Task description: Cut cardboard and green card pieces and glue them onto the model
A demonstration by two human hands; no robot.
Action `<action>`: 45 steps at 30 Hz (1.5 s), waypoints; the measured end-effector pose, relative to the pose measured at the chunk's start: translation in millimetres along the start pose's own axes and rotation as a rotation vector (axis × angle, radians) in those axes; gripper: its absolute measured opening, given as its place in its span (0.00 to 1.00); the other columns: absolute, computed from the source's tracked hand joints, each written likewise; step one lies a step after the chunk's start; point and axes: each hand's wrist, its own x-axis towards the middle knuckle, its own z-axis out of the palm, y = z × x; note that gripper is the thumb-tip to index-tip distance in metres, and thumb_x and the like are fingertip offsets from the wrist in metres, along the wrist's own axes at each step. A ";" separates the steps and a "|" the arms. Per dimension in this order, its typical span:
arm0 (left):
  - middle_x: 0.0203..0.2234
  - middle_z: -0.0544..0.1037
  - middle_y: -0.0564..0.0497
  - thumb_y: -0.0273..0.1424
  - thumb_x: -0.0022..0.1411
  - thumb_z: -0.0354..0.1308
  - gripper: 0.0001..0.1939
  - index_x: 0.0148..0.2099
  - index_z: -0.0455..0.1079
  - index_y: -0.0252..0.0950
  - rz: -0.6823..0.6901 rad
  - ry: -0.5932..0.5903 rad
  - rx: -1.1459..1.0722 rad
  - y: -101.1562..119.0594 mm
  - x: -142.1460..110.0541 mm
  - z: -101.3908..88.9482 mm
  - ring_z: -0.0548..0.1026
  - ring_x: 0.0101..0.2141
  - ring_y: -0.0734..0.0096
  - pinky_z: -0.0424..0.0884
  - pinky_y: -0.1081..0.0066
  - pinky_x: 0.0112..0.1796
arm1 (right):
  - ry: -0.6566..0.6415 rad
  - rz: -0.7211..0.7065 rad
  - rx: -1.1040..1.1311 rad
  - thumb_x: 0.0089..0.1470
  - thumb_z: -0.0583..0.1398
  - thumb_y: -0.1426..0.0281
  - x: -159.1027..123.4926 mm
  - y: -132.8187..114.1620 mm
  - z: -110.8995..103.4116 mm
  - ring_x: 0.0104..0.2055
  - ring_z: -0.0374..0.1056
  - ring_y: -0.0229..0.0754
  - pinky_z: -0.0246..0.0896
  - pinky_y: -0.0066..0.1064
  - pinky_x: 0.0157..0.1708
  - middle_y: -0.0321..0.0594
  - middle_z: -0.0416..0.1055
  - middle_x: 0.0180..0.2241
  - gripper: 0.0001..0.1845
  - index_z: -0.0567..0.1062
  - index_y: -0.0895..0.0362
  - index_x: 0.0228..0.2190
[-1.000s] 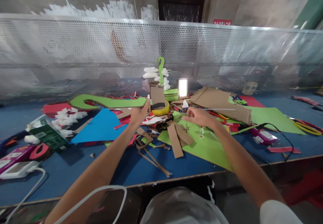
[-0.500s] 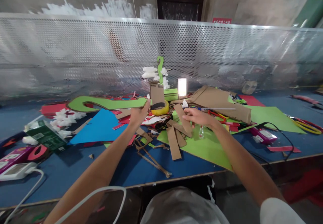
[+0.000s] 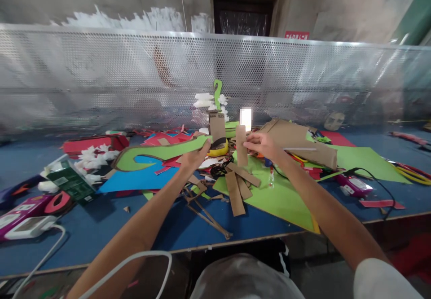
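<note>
Hook (image 3: 175,149): was cut out; left hand (image 3: 194,158) pinched its end
Strip (image 3: 241,147): was cut, unjoined, pinched upright in right hand (image 3: 263,145)
Other strips (image 3: 235,193): lay loose, nearer the body than right hand

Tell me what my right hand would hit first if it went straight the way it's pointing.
Your right hand points left, pinching an upright cardboard strip. Beyond that strip, the yellow ring looks first in line, though with depth unclear it might pass over it.
</note>
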 end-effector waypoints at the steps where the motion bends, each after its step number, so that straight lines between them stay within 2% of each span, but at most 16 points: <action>1: 0.21 0.74 0.54 0.48 0.65 0.57 0.16 0.35 0.68 0.42 0.030 -0.006 0.025 1.8 -0.4 -0.3 0.77 0.27 0.63 0.75 0.65 0.38 | 0.000 -0.014 0.001 0.48 0.72 0.55 4.6 -5.0 1.8 0.27 0.71 0.38 0.72 0.31 0.29 0.38 0.77 0.29 0.20 0.77 0.56 0.33; 7: 0.23 0.73 0.54 0.49 0.66 0.55 0.16 0.34 0.66 0.42 0.159 -0.002 0.021 15.0 -0.3 -0.6 0.76 0.28 0.62 0.74 0.63 0.42 | -0.013 -0.058 -0.035 0.47 0.73 0.55 33.0 -29.2 21.8 0.30 0.73 0.41 0.73 0.33 0.31 0.40 0.78 0.30 0.21 0.77 0.57 0.32; 11: 0.25 0.74 0.52 0.51 0.64 0.57 0.18 0.32 0.64 0.43 0.139 -0.013 0.007 19.2 0.1 0.5 0.76 0.33 0.61 0.74 0.62 0.45 | 0.019 -0.067 -0.024 0.48 0.74 0.55 46.6 -29.6 33.7 0.29 0.73 0.41 0.75 0.34 0.31 0.40 0.77 0.29 0.20 0.75 0.56 0.31; 14: 0.26 0.74 0.51 0.51 0.62 0.59 0.18 0.31 0.64 0.42 0.117 -0.008 -0.006 17.5 0.8 2.2 0.75 0.32 0.61 0.75 0.63 0.43 | 0.056 -0.100 -0.034 0.49 0.73 0.56 52.1 -26.4 38.5 0.30 0.74 0.41 0.75 0.33 0.31 0.40 0.77 0.30 0.20 0.74 0.56 0.31; 19: 0.27 0.76 0.50 0.50 0.62 0.59 0.17 0.32 0.66 0.42 0.134 -0.011 -0.009 11.3 1.2 4.6 0.77 0.35 0.60 0.76 0.63 0.40 | 0.084 -0.119 -0.067 0.51 0.71 0.59 56.9 -23.4 39.4 0.29 0.74 0.39 0.75 0.31 0.29 0.40 0.78 0.31 0.17 0.74 0.57 0.32; 25: 0.25 0.75 0.50 0.52 0.63 0.57 0.19 0.32 0.68 0.43 0.139 -0.035 0.016 12.3 -0.1 5.1 0.77 0.34 0.58 0.76 0.61 0.40 | 0.077 -0.131 -0.065 0.51 0.71 0.60 61.4 -19.4 40.0 0.27 0.73 0.39 0.75 0.31 0.29 0.39 0.77 0.29 0.16 0.74 0.57 0.30; 36: 0.28 0.79 0.50 0.49 0.64 0.59 0.16 0.35 0.70 0.43 0.111 0.000 0.031 2.2 -2.4 7.8 0.79 0.36 0.57 0.73 0.58 0.48 | 0.073 -0.108 -0.074 0.52 0.70 0.60 60.9 -13.3 39.2 0.29 0.74 0.39 0.75 0.31 0.31 0.39 0.78 0.30 0.14 0.75 0.57 0.31; 45: 0.20 0.75 0.52 0.47 0.62 0.64 0.17 0.30 0.69 0.43 0.014 -0.057 -0.053 2.0 -5.2 4.6 0.78 0.31 0.57 0.76 0.61 0.37 | 0.082 -0.102 -0.043 0.53 0.70 0.60 61.2 -14.5 39.6 0.28 0.74 0.39 0.75 0.32 0.31 0.40 0.78 0.31 0.14 0.75 0.56 0.32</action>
